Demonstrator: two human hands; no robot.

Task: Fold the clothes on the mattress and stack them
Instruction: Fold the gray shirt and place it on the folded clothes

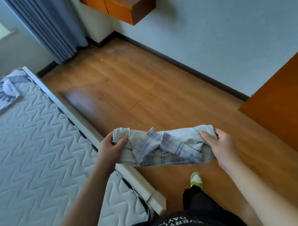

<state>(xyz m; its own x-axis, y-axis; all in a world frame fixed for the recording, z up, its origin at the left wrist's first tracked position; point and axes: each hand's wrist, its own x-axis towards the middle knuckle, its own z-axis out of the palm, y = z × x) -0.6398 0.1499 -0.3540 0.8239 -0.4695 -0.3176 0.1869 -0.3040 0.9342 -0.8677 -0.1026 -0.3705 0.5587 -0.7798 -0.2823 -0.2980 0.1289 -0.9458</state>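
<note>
Two outstretched arms, left hand [111, 147], right hand [219, 143] gripping plaid shirt [163, 147] ends

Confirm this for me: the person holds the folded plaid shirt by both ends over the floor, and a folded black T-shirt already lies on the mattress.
One detail is wrong. The folded T-shirt on the mattress is white with dark lettering, not black, as the head view shows. The left hand and right hand do grip the plaid shirt by its ends over the floor.

A home bedroom: a quilted mattress [32, 138] on a low frame, wood floor [143, 88], blue curtain [50, 26], plain walls.
</note>
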